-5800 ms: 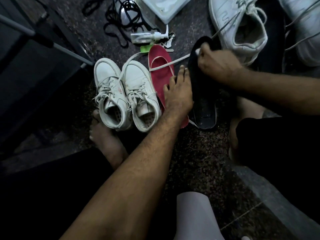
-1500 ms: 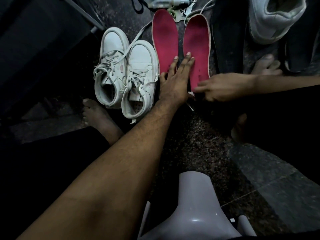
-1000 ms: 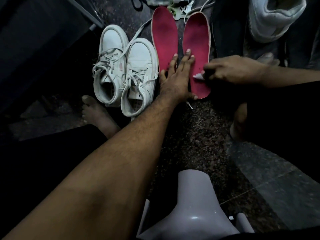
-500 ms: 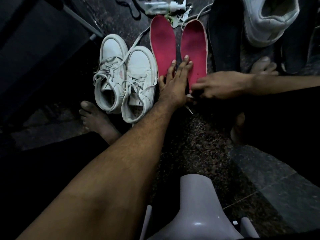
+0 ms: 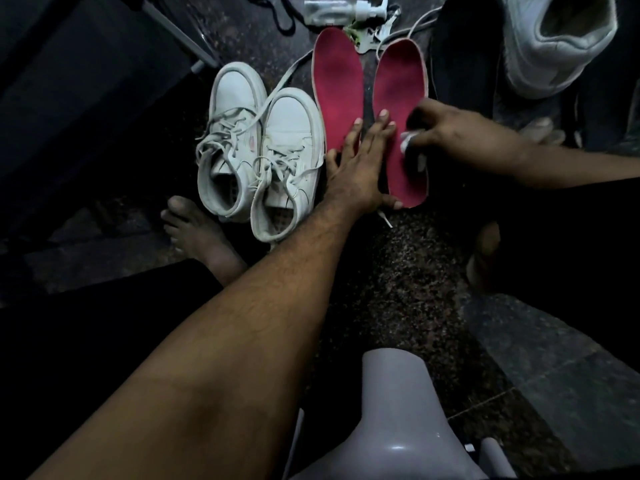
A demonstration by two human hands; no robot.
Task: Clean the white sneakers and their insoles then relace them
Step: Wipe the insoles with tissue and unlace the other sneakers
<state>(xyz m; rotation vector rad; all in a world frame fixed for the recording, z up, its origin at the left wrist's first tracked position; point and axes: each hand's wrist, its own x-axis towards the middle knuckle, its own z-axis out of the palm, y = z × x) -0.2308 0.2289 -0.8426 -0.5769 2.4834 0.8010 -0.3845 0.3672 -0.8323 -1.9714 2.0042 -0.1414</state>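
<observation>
Dark speckled floor (image 5: pixel 398 271), dim light, head view only. We are pinning both red insoles (image 5: pixel 337 98) flat with the left hand (image 5: pixel 356 174), fingers straight and spread across the gap between them. The right hand (image 5: pixel 460 136) is pinching a small white wipe (image 5: pixel 408 140) against the right insole (image 5: pixel 398 98). White sneakers (image 5: pixel 256 150) are sitting just left, laces slack (insoles out). Risk: we are holding only the heel end, so a hard stroke could buckle or skid the toe end toward the spray bottle (image 5: pixel 343 10).
</observation>
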